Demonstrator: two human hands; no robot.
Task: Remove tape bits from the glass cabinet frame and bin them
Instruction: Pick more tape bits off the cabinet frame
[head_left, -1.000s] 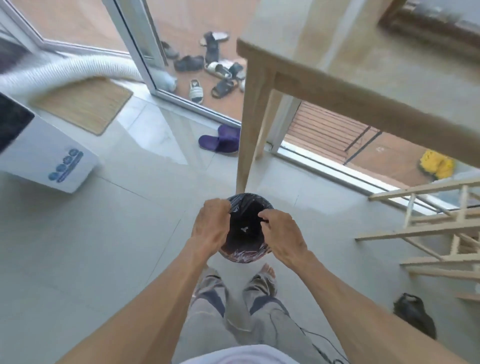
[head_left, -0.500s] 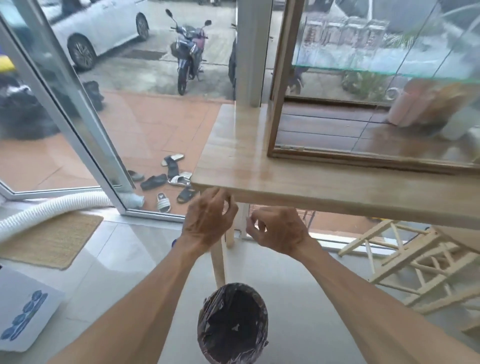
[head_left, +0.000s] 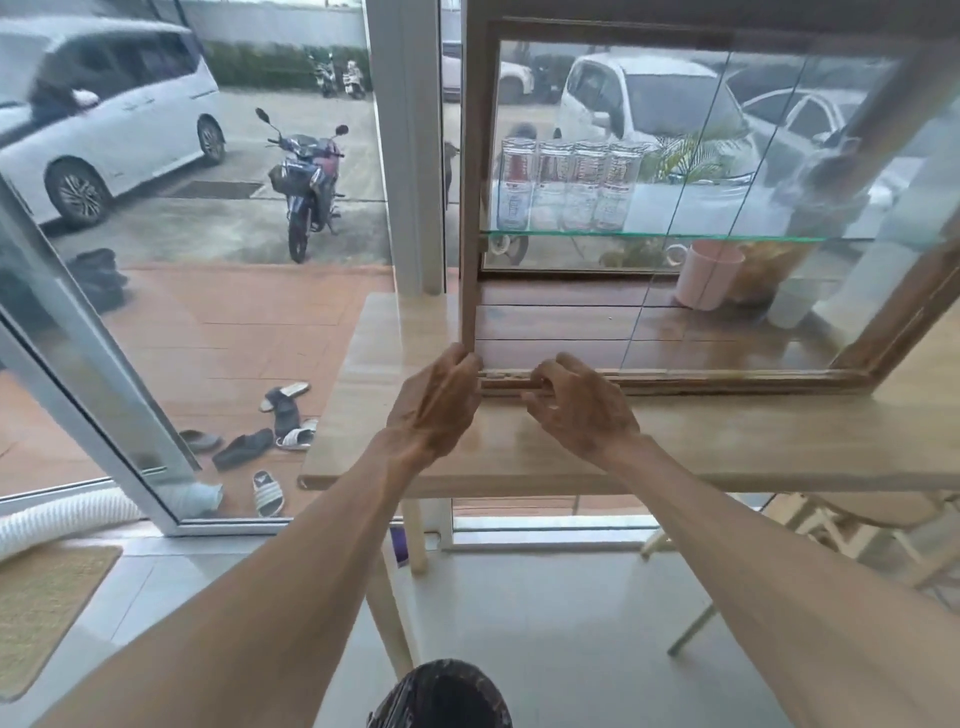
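At centre frame, the left hand (head_left: 434, 402) and right hand (head_left: 576, 408), fingers curled, possibly pinching pale tape bits (head_left: 506, 372) on the cabinet frame (head_left: 675, 375) bottom rail. Torn scraps could miss the bin (head_left: 441, 696), bottom centre.

Two bare forearms reach up from the bottom edge toward twelve o'clock, converging near the centre. The left hand (head_left: 434, 402) shows its back, fingers together and extended upward, their tips at about one o'clock of the hand. The right hand (head_left: 579, 410) sits just beside it at three o'clock, apart from it, fingers curled forward and thumb angled toward nine o'clock.
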